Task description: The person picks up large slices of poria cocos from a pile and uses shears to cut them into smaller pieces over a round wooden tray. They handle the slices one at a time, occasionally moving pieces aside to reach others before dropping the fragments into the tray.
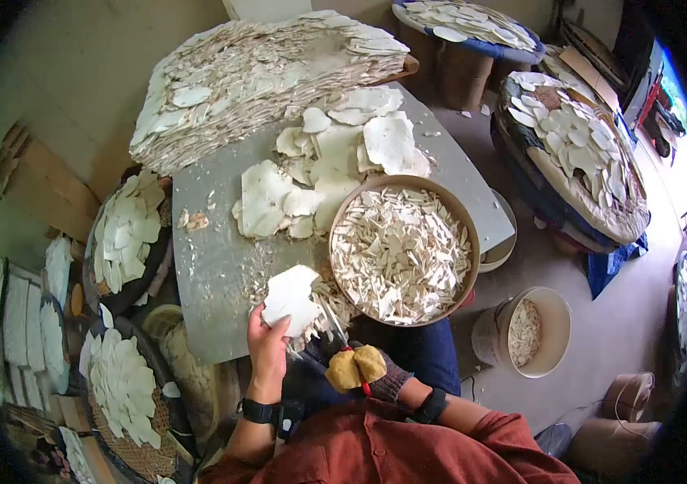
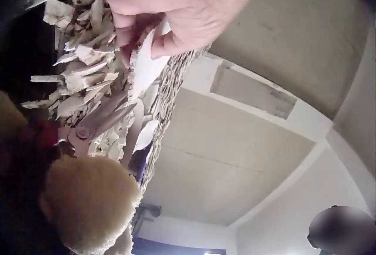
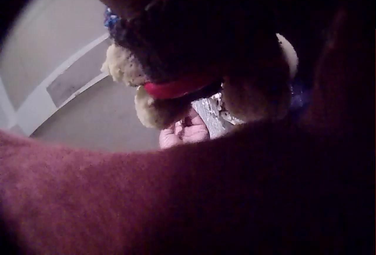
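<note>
Your right hand is lost in shadow at the right wrist view's top; your sleeve's bottom is cut off.

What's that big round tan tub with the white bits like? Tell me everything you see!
The round tan tub has a thin rim and looks smooth, maybe plastic. It is open at the top and heaped with thin, broken white chips, so its bottom is hidden. It sits upright at the grey tabletop's near right part, beside flat white pieces. Neither the left hand nor the gloved right hand touches it.
</note>
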`<state>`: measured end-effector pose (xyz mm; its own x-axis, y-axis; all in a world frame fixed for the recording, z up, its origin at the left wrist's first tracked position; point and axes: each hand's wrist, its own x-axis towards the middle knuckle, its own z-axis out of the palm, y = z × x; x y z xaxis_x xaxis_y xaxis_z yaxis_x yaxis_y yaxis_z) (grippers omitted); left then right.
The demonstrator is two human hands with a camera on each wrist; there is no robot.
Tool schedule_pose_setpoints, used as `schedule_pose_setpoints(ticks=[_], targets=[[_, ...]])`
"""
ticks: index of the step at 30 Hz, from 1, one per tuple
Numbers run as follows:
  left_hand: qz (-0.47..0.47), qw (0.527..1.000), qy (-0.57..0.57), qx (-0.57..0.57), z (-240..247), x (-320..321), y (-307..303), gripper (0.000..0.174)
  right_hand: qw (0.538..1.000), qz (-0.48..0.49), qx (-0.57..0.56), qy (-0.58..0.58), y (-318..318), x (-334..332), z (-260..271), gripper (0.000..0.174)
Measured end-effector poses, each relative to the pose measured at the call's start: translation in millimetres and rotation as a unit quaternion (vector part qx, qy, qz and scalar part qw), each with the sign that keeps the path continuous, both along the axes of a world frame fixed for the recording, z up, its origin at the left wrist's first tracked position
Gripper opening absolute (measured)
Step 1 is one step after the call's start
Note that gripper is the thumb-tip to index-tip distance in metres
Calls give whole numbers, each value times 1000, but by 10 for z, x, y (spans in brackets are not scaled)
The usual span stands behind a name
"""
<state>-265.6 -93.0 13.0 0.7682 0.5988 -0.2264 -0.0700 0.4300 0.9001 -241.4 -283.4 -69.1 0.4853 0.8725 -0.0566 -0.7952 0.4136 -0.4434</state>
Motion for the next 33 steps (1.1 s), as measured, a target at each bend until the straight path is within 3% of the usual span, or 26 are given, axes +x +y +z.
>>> schedule_pose_setpoints(ticks=[2,6,9,10,11,13,15,17,20,23,25,27,28,31,33], targets=[[-8,1000,-5,6,23,16,56,40,999,9,-15,-43,-38,36,-137,33],[-1,1000,13,22,5,36,194,27,998,2,-64,-13,-102,13,-45,35],[48,995,19,80,-78,70,267,18,999,8,31,-24,-42,-17,-160,32],[51,990,20,134,-75,67,269,16,998,28,56,27,11,-24,-85,27],[63,978,12,197,-85,79,272,14,985,-29,96,-138,107,12,-159,21],[60,956,-14,287,-83,91,221,15,998,44,-13,-50,-9,-61,-318,44],[36,928,-28,370,-69,113,183,22,996,72,47,6,17,-16,-112,39],[-12,900,-8,435,-63,47,138,25,990,39,23,130,14,-35,-136,21],[-63,857,18,511,-2,-52,121,31,988,50,72,125,43,-5,-71,24],[-67,971,-88,213,30,-85,123,44,988,55,25,140,-12,28,-43,20],[-59,992,-57,100,66,-94,177,51,986,61,-26,154,-48,57,-71,17],[-49,999,2,22,193,-116,233,52,975,78,14,208,-24,46,-101,15],[-82,989,55,109,120,-106,300,49,970,88,30,224,-9,37,-176,16],[-118,984,85,105,35,-101,387,41,980,67,40,180,-7,-16,-255,20],[-67,994,58,61,-19,-77,338,37,993,39,31,105,6,-26,-187,23]])
